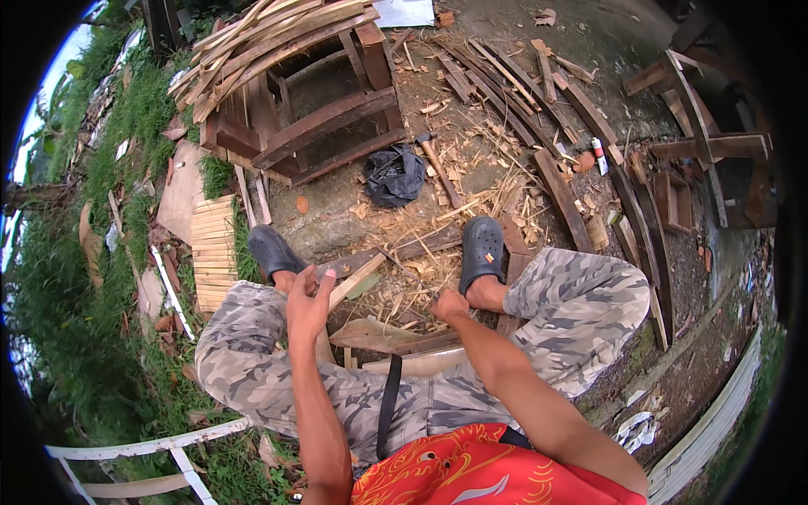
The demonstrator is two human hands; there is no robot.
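Observation:
My right hand (pixel 452 306) is closed in a fist around what looks like the handle of a knife (pixel 401 264). Its narrow blade points away to the upper left, over wood shavings. My left hand (pixel 308 307) is raised beside my left knee, thumb and fingers apart. Right by it, a pale wooden strip (pixel 358 281) slants up from behind the hand and rests near a dark wooden board (pixel 412 249) between my feet. Closer to my lap, a broad dry leaf (pixel 370 334) lies against more wood pieces.
Ahead stands a dark wooden frame (pixel 328 126) piled with thin strips (pixel 278 42). A black plastic bag (pixel 394 175) and a hammer (pixel 439 171) lie near it. Cut slats (pixel 215 252) are lined up at left. Long dark planks (pixel 564 198) and wooden furniture frames (pixel 703 143) occupy the right.

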